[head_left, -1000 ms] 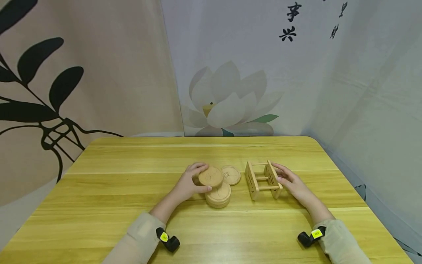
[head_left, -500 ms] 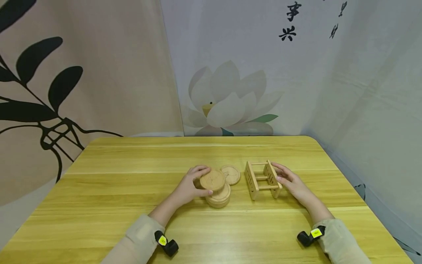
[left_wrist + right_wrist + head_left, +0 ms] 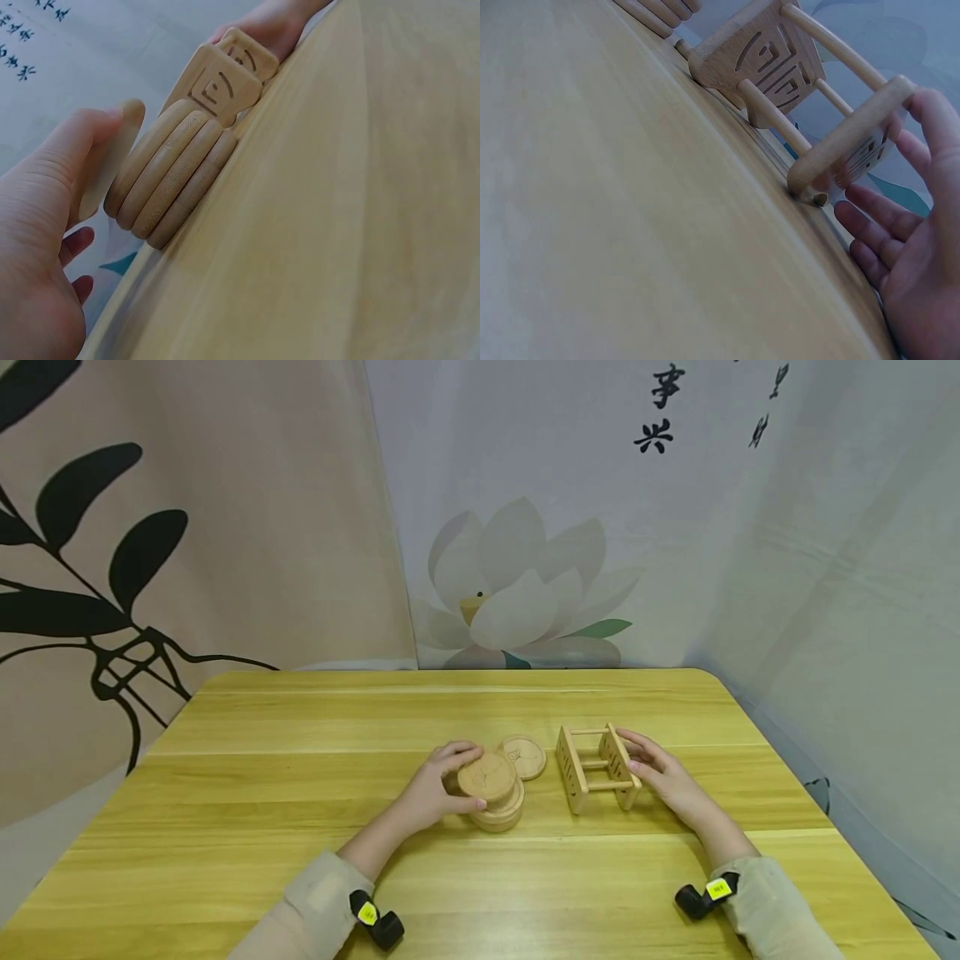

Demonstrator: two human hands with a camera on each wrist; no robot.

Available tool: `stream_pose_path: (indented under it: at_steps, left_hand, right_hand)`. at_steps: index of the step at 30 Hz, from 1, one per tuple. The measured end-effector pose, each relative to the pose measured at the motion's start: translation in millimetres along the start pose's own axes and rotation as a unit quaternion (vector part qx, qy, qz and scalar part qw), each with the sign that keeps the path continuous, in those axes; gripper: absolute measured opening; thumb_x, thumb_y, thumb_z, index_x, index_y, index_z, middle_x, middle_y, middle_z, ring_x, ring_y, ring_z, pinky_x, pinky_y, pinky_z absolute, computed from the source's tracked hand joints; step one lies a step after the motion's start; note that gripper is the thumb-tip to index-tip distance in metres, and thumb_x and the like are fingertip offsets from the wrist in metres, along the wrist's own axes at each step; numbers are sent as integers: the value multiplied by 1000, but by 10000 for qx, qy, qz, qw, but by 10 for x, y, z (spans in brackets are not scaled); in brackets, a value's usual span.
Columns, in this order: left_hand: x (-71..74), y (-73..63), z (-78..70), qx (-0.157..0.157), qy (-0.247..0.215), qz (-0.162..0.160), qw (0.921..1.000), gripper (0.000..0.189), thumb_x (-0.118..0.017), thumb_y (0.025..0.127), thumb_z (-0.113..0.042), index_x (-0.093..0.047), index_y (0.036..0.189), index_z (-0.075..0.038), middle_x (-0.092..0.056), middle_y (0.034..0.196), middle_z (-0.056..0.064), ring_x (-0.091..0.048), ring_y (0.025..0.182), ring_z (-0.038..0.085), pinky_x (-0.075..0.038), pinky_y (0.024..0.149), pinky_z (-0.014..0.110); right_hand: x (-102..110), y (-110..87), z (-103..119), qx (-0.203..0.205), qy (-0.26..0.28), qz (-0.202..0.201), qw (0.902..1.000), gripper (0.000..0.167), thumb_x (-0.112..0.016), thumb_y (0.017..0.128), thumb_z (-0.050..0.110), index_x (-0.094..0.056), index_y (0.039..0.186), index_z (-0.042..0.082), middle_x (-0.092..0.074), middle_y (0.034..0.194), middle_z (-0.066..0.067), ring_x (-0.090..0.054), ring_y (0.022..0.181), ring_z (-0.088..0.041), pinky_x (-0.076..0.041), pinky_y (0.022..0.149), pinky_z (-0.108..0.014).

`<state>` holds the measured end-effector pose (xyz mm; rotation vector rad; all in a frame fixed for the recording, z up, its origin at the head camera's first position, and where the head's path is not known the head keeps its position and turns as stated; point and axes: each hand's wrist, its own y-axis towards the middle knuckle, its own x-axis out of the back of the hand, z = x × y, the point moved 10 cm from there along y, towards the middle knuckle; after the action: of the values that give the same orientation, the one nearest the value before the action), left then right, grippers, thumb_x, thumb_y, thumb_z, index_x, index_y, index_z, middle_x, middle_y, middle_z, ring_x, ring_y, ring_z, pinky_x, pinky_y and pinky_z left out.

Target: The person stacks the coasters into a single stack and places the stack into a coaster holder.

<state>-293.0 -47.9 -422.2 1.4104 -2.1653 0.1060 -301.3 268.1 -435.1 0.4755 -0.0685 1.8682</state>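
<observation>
My left hand (image 3: pixel 431 787) pinches a round wooden coaster (image 3: pixel 487 775) between thumb and fingers. It is held tilted above a stack of several like coasters (image 3: pixel 498 820), partly covering it. In the left wrist view a narrow gap shows between the held coaster (image 3: pixel 109 169) and the stack (image 3: pixel 172 176). Another coaster (image 3: pixel 527 755) with an engraved drawing lies behind the stack. To the right stands a wooden coaster rack (image 3: pixel 592 766) with two slotted side panels joined by rods. My right hand (image 3: pixel 666 781) touches the outer side of its right panel, fingers loosely extended.
The wooden table (image 3: pixel 285 727) has rounded far corners. Behind it hangs a cloth backdrop (image 3: pixel 525 460) printed with a lotus, leaves and characters. Each wrist carries a small black camera, one on the left sleeve (image 3: pixel 382 928) and one on the right (image 3: pixel 697 902).
My left hand has shifted slightly right and toward me, bringing the held coaster further over the stack. The right hand and the rack have stayed nearly still.
</observation>
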Motion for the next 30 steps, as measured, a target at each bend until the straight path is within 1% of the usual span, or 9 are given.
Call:
stream_pose_path:
  at_steps: [6,14,17,21,27,28,30]
  left_hand:
    - [-34,-17,-9,20,39,114,9999,79,-87,71,-25,-51,139,-9,-40,145,10,-27,135,27,-17,108,58]
    - [-68,-30,-63,-130,9,221,9997,78,-86,72,-25,-51,139,-6,-42,143,11,-28,134,30,-17,108,59]
    - [-93,-32,-55,-130,14,290,9995,78,-86,72,-26,-51,139,-7,-42,143,7,-28,134,29,-16,108,58]
    - [-109,-33,-41,-149,-14,298,9994,77,-86,73,-27,-51,139,-7,-43,142,2,-29,134,27,-16,108,58]
    - [-116,-36,-50,-207,-109,285,9993,77,-86,73,-23,-51,139,-6,-42,143,6,-29,133,28,-16,107,60]
    - [-119,-33,-51,-190,-112,295,9993,76,-86,73,-20,-51,138,-3,-42,143,8,-29,133,30,-16,107,60]
    - [-127,-35,-63,-236,-74,317,9992,76,-85,73,-20,-51,138,-3,-43,143,9,-30,133,30,-17,107,60]
  right_hand:
    - [-2,6,-7,17,5,10,10000,51,-46,102,12,-30,150,6,-42,138,-29,-54,111,-10,-44,89,-24]
    - [-1,3,-9,36,42,16,10000,50,-45,102,11,-30,150,5,-41,138,-30,-53,112,-7,-43,90,-22]
    - [-2,0,-8,36,49,18,10000,50,-46,102,11,-30,150,5,-41,138,-30,-52,112,-6,-42,90,-21]
    - [-5,-4,2,42,56,18,10000,50,-46,102,11,-30,150,4,-41,139,-30,-52,113,-5,-42,90,-21]
    - [-13,-5,25,68,68,33,9999,50,-45,102,10,-29,149,4,-41,138,-31,-52,113,-6,-42,90,-21]
    - [-12,-5,28,69,64,27,10000,50,-45,102,10,-30,149,3,-41,138,-31,-52,113,-6,-42,90,-21]
    - [-11,-4,29,57,55,22,10000,50,-45,102,10,-30,149,4,-41,138,-31,-52,113,-6,-42,90,-21]
